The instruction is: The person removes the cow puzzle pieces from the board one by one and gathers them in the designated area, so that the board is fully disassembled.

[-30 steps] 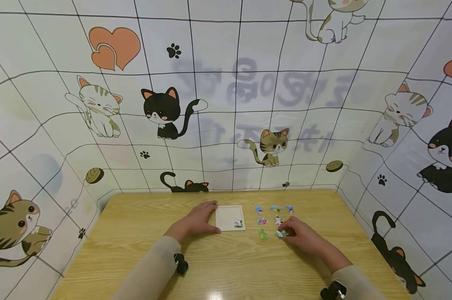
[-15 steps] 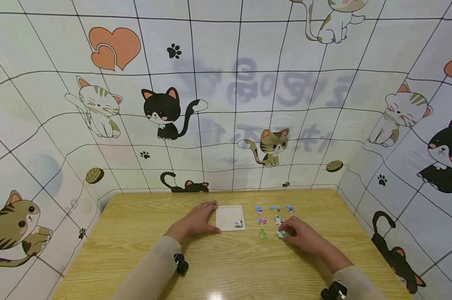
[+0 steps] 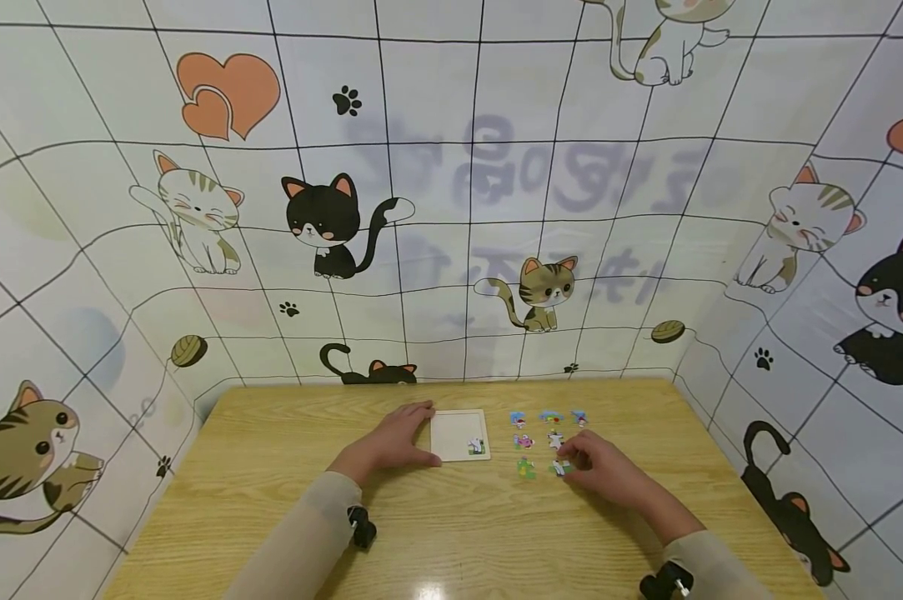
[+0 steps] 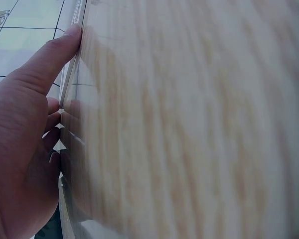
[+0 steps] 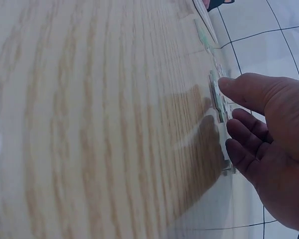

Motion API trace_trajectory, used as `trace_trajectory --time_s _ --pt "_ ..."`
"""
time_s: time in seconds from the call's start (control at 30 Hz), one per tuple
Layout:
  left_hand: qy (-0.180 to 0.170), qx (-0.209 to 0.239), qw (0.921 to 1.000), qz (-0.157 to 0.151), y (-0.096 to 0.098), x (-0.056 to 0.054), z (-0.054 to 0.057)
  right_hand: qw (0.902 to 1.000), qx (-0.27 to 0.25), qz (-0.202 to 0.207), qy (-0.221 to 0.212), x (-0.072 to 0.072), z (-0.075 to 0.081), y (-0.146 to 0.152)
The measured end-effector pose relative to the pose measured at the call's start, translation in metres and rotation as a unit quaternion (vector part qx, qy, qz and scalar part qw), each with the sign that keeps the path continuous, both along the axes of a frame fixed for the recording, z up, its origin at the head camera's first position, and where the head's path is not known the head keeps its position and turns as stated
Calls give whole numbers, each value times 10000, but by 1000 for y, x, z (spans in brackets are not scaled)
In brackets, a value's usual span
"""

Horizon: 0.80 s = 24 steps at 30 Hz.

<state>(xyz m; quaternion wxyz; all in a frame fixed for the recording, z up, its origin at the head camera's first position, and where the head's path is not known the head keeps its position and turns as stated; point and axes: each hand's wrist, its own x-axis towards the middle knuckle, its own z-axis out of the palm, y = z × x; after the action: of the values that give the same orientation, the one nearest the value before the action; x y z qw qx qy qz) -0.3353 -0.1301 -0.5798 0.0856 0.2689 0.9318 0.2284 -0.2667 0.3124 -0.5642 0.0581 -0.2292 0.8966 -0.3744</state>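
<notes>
A small square wooden puzzle tray (image 3: 449,432) lies on the table, with one puzzle piece (image 3: 476,447) in its lower right corner. At the tray's left side rests my left hand (image 3: 393,440), thumb near the front corner and fingers reaching to the back one. My right hand (image 3: 607,469) pinches a green and white puzzle piece (image 3: 559,469) in the front row of loose pieces. In the right wrist view the thumb (image 5: 244,89) lies on that puzzle piece (image 5: 217,99), fingers curled beside it, low over the tabletop.
Several other loose pieces lie right of the tray in rows, among them a green piece (image 3: 525,469), a pink piece (image 3: 524,442) and a blue-topped piece (image 3: 551,416). The wooden table (image 3: 451,525) ends at a cat-print cloth wall (image 3: 436,333).
My right hand and the pinched puzzle piece have shifted very slightly to the left. My left hand and the tray have stayed in place.
</notes>
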Motion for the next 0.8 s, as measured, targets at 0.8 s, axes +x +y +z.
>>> trace_trajectory --time_s 0.8 --pt "48 -137 9999 2 0 -2 -1 9941 307 729 747 -25 24 -71"
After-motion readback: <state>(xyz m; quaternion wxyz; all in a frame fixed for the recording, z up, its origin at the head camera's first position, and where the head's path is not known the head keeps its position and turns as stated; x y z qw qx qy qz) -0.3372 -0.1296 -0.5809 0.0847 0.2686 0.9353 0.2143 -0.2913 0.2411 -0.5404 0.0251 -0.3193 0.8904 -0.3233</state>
